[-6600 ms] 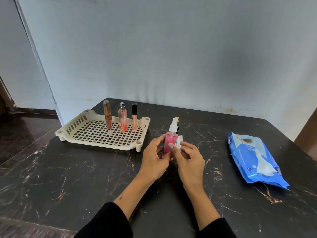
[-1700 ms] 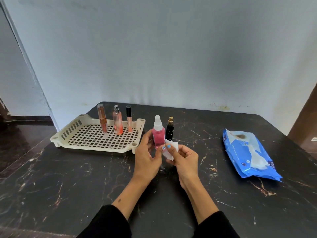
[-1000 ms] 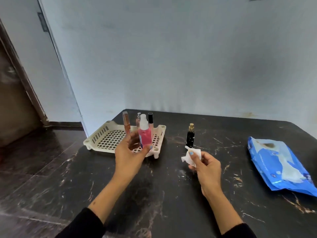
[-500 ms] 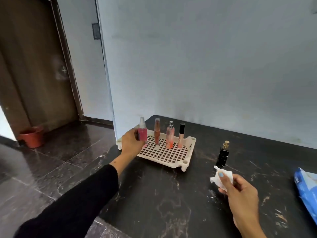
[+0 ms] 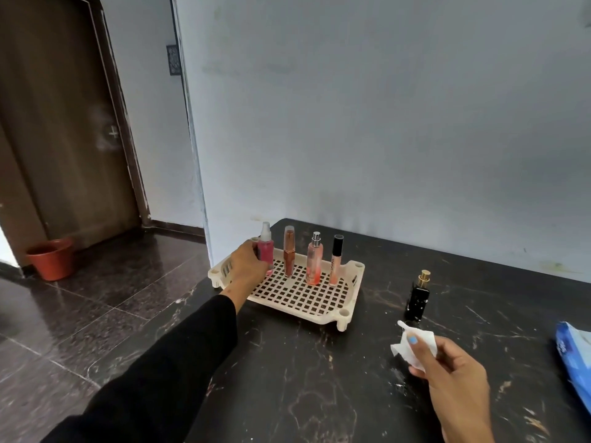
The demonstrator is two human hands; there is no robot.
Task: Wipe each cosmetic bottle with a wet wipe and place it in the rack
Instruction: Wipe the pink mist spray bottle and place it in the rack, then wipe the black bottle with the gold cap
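Observation:
My left hand (image 5: pixel 248 265) grips a pink spray bottle (image 5: pixel 265 251) with a clear cap, held upright at the far left end of the cream lattice rack (image 5: pixel 339 310). To its right in the rack stand a brown tube (image 5: pixel 289 252), a peach spray bottle (image 5: pixel 314 260) and a black-capped gloss tube (image 5: pixel 336 260). A black bottle with a gold top (image 5: pixel 417 298) stands on the table right of the rack. My right hand (image 5: pixel 454 378) pinches a crumpled white wet wipe (image 5: pixel 412 343) near the table's front.
The dark marble table (image 5: pixel 319 378) ends at the left along a tiled floor. A blue wet-wipe pack (image 5: pixel 575 359) lies at the right edge of view. A terracotta pot (image 5: pixel 51 257) sits on the floor by a brown door (image 5: pixel 64 123).
My left hand carried the pink bottle away from the wipe, leftward to the rack's far left end. My right hand kept the wipe and stayed near the black bottle. The view swung left.

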